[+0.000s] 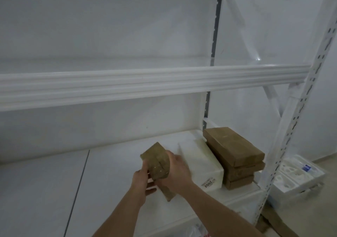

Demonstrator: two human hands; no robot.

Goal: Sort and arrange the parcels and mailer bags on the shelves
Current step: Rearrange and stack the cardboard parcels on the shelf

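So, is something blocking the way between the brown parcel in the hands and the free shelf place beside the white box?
Nothing visible does. Both hands, left hand and right hand, hold the brown parcel over bare shelf, left of the white box.

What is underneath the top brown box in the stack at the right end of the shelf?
Under the top brown box lie more brown boxes, stacked on the white shelf. Their tops are covered; only their front ends show, so the exact count is unclear.

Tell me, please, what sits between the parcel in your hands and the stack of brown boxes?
In the head view, a white box lies between the held brown parcel and the brown stack.
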